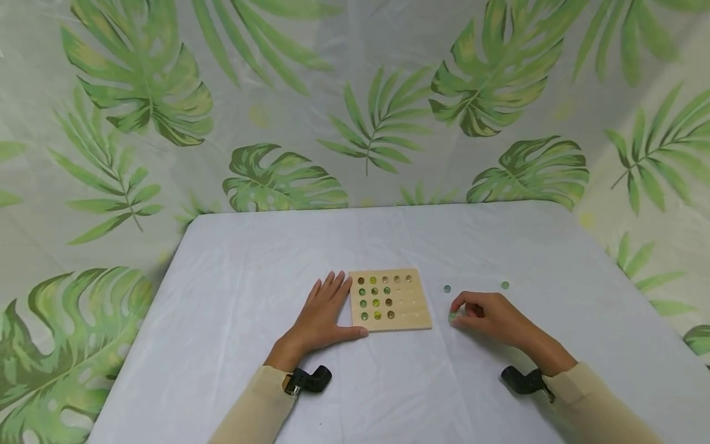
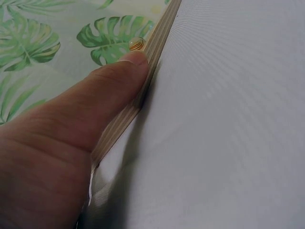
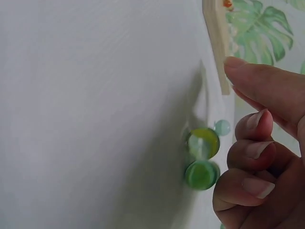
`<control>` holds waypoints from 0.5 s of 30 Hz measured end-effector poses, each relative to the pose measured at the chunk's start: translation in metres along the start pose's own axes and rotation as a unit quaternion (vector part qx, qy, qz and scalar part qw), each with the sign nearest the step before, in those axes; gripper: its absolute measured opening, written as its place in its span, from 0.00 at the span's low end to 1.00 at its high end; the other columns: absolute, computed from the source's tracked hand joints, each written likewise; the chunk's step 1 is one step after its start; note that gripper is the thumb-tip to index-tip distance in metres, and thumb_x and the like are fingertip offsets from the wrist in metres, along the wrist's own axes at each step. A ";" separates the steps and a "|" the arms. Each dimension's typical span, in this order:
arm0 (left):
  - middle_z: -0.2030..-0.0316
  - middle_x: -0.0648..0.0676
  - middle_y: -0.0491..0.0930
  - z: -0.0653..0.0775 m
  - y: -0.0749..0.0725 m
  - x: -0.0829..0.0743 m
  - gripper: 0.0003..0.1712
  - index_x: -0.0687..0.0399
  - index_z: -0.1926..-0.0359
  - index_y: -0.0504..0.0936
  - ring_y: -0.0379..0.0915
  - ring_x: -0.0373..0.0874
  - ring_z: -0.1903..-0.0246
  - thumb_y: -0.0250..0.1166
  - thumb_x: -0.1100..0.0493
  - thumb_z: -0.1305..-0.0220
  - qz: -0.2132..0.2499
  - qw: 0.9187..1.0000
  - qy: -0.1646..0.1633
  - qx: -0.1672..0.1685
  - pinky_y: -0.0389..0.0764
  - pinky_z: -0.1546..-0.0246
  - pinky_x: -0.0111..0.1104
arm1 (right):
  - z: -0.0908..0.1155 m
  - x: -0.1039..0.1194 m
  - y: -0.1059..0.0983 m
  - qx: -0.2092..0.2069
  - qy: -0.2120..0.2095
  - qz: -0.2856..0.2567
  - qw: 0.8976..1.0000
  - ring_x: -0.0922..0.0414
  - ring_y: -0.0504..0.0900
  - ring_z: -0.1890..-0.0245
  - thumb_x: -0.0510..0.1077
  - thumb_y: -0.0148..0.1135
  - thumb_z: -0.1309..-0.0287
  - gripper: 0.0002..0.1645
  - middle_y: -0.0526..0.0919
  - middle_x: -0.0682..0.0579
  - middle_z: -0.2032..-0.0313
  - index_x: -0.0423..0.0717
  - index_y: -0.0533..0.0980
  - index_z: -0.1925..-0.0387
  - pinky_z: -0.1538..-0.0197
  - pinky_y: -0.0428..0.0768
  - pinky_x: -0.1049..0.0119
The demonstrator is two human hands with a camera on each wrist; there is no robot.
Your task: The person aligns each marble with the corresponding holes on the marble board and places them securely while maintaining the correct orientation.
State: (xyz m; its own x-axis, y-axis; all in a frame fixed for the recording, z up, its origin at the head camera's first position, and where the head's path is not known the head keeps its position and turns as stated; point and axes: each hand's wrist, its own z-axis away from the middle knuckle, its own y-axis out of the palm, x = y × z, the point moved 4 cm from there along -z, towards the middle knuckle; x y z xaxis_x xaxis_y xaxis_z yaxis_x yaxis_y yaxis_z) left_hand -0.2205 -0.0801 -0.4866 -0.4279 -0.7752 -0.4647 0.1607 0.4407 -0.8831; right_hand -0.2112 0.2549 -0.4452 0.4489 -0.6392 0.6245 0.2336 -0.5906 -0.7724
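Note:
A light wooden board point(image 1: 407, 311) lies on the table, with glass marbles in its holes; the back row is filled across, the other rows on the left side. My left hand point(image 1: 322, 319) rests flat with straight fingers along the board's left side, its thumb point(image 2: 121, 74) against the near edge. Right of the board, my right hand point(image 1: 490, 316) pinches a green marble point(image 1: 453, 316) between thumb and forefinger, close over the cloth. The right wrist view shows its other fingers point(image 3: 245, 191) curled, with a yellow-green marble point(image 3: 205, 144) and a green marble point(image 3: 201, 174) beside them.
Behind the right hand lie a bluish marble point(image 1: 447, 288) and another green marble point(image 1: 505, 285). White cloth point(image 1: 266, 246) covers the table. A leaf-printed sheet point(image 1: 383, 111) hangs behind it. Each wrist carries a black camera point(image 1: 316, 379).

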 end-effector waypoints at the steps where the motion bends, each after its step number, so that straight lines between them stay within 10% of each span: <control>1: 0.25 0.55 0.44 0.000 0.000 0.000 0.66 0.54 0.24 0.48 0.32 0.50 0.25 0.60 0.21 0.53 0.000 1.000 0.001 -0.001 0.36 0.28 0.45 | -0.002 0.000 0.000 0.000 0.001 0.002 1.000 0.68 0.65 0.81 0.43 0.71 0.46 0.08 0.68 0.62 0.81 0.56 0.79 0.65 0.78 0.67 0.73; 15: 0.25 0.55 0.44 0.000 -0.001 0.000 0.65 0.54 0.24 0.49 0.32 0.49 0.25 0.62 0.22 0.52 0.001 1.000 -0.002 -0.002 0.36 0.28 0.45 | -0.034 0.010 0.010 0.007 -0.007 -0.008 1.000 0.65 0.68 0.79 0.45 0.71 0.46 0.08 0.70 0.60 0.79 0.57 0.80 0.64 0.78 0.68 0.72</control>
State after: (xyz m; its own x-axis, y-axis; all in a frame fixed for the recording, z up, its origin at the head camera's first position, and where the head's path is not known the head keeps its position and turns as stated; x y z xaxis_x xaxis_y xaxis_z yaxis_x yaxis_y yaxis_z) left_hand -0.2210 -0.0800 -0.4855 -0.4248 -0.7755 -0.4670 0.1585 0.4442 -0.8818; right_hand -0.2337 0.2257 -0.4431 0.4572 -0.6224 0.6353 0.2526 -0.5941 -0.7637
